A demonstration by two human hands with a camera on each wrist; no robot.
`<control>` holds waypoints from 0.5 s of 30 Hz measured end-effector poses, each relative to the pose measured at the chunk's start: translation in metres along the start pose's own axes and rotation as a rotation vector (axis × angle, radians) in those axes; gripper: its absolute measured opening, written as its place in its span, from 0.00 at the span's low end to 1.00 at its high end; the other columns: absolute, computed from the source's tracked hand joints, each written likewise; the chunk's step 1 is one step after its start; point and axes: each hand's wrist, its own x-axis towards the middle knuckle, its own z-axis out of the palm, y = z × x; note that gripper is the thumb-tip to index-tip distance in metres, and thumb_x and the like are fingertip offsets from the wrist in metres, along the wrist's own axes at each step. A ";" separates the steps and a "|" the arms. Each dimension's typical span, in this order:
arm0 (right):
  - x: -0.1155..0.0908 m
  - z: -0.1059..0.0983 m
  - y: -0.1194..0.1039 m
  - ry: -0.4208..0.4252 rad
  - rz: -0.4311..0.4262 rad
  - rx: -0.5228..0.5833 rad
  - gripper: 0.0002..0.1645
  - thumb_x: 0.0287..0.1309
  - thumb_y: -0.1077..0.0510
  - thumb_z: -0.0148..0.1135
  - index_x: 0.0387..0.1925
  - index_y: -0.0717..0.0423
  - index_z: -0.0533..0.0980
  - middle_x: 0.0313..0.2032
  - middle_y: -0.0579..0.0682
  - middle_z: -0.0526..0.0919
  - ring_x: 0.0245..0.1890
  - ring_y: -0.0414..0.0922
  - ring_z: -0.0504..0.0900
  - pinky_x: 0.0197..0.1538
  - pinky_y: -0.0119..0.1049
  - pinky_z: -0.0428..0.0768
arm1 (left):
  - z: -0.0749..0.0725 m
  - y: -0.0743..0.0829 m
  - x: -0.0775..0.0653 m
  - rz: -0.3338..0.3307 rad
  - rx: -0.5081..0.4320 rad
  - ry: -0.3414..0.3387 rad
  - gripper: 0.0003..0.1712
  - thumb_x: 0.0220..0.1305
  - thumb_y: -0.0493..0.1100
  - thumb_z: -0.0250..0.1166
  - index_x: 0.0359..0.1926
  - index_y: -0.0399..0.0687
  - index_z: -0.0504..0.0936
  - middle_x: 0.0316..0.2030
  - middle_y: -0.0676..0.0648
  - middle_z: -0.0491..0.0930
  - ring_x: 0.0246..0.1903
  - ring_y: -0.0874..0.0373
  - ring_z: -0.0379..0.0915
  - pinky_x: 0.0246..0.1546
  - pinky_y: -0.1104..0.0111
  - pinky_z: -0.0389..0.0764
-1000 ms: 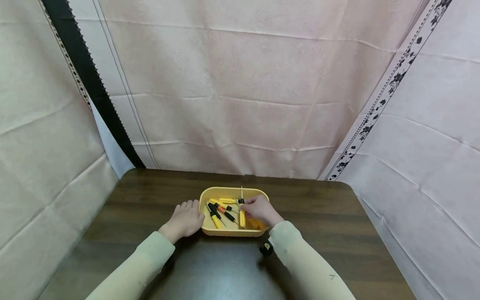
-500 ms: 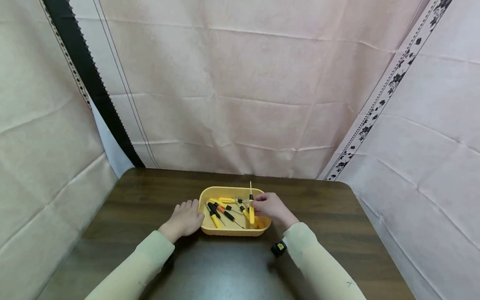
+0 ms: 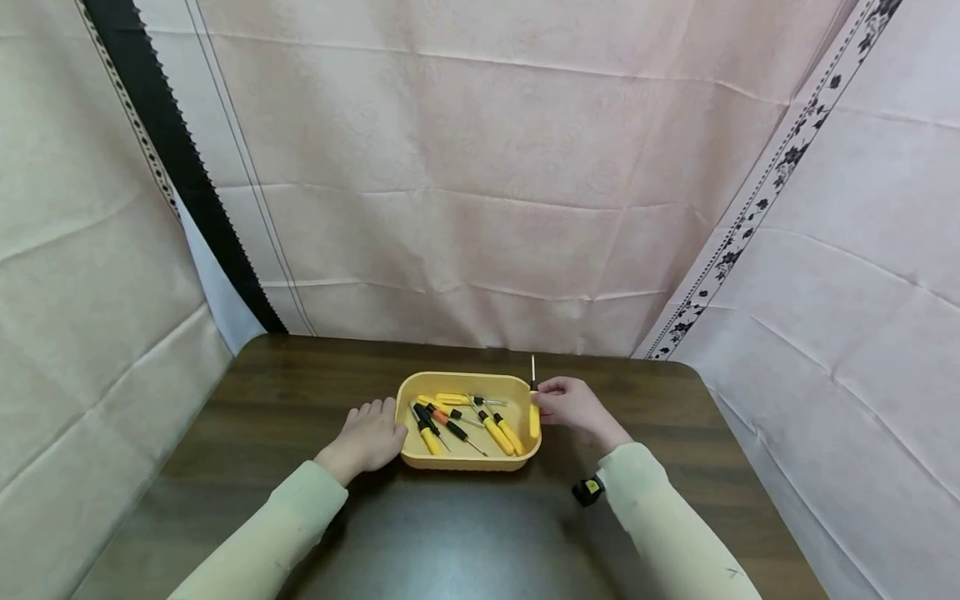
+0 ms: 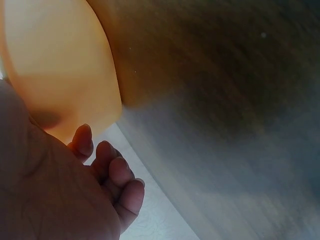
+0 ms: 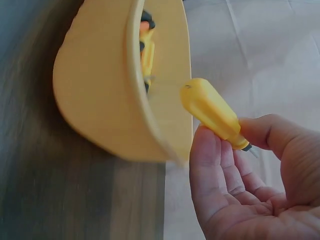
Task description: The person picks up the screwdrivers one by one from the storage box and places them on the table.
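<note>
Screwdrivers lie in a yellow plastic tray (image 3: 468, 463) on the table. My right hand (image 3: 577, 408) is by the tray's right end, pinching a yellow-handled screwdriver (image 3: 534, 421) between thumb and fingers. Its shaft points up and away from me in the head view; the right wrist view shows the yellow handle (image 5: 212, 107) above the fingertips, its butt toward the tray. At the opposite end, my left hand (image 3: 367, 439) rests against the tray with fingers relaxed. In the left wrist view, the left fingers (image 4: 120, 175) are loosely bent beside the tray wall (image 4: 65, 75); the thumb is hidden.
Inside the tray are several more screwdrivers, including two yellow ones (image 3: 497, 435) at the right and an orange-and-black one (image 3: 455, 431) in the middle. The dark wooden table (image 3: 450, 533) is bordered by hanging pale cloth (image 3: 465, 208).
My right hand has moved right with the screwdriver, from over the tray's interior to its right end. Two yellow screwdrivers it had covered now show. The left hand has stayed put.
</note>
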 end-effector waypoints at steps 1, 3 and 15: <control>-0.001 -0.004 0.001 0.001 0.003 0.004 0.19 0.59 0.61 0.64 0.48 0.69 0.72 0.41 0.62 0.82 0.35 0.53 0.85 0.44 0.50 0.80 | 0.000 0.000 0.000 0.001 0.001 0.002 0.22 0.68 0.52 0.47 0.52 0.39 0.68 0.39 0.43 0.68 0.38 0.49 0.62 0.41 0.54 0.63; -0.002 -0.012 0.003 0.009 0.007 0.000 0.20 0.60 0.61 0.64 0.48 0.70 0.72 0.42 0.62 0.82 0.36 0.52 0.84 0.45 0.50 0.79 | 0.000 0.000 0.000 0.004 -0.003 0.002 0.22 0.68 0.52 0.47 0.52 0.39 0.68 0.39 0.44 0.68 0.38 0.49 0.62 0.41 0.54 0.63; -0.003 -0.043 0.031 0.061 0.085 -0.054 0.20 0.61 0.58 0.64 0.47 0.71 0.74 0.40 0.59 0.82 0.36 0.49 0.84 0.45 0.47 0.80 | -0.001 -0.001 -0.001 0.006 -0.019 -0.006 0.20 0.68 0.51 0.47 0.49 0.40 0.69 0.37 0.45 0.68 0.36 0.50 0.62 0.39 0.55 0.62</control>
